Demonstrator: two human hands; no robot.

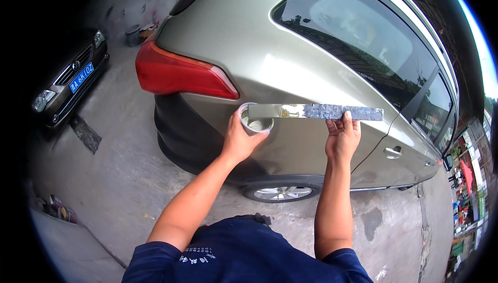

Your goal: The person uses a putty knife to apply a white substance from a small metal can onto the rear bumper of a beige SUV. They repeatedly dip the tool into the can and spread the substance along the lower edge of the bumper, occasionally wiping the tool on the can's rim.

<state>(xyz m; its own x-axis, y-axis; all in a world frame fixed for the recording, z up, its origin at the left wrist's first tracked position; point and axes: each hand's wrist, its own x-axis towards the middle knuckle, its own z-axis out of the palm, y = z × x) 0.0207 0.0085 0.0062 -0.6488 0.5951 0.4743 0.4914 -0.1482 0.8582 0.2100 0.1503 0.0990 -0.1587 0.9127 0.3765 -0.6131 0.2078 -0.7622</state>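
My left hand (239, 143) is wrapped round a small cup (269, 124) with greyish paint inside. The fingers of my right hand (343, 140) grip a long flat stirring stick (317, 111) near its right end. Dark, crusted paint covers the stick's right part; its left part carries a smooth grey-beige coat. That coated end lies over the cup's mouth, and I cannot tell whether it touches the rim. Both things are held level in front of the rear side panel (293, 151) of a beige-grey car, whose colour is close to the wet coat.
The car's red tail light (184, 73) is left of the cup, and its rear wheel (282, 194) lies below my hands. A dark car (78, 73) stands at the far left. Behind it is a bucket (133, 35). Several cans (65, 213) sit at the lower left.
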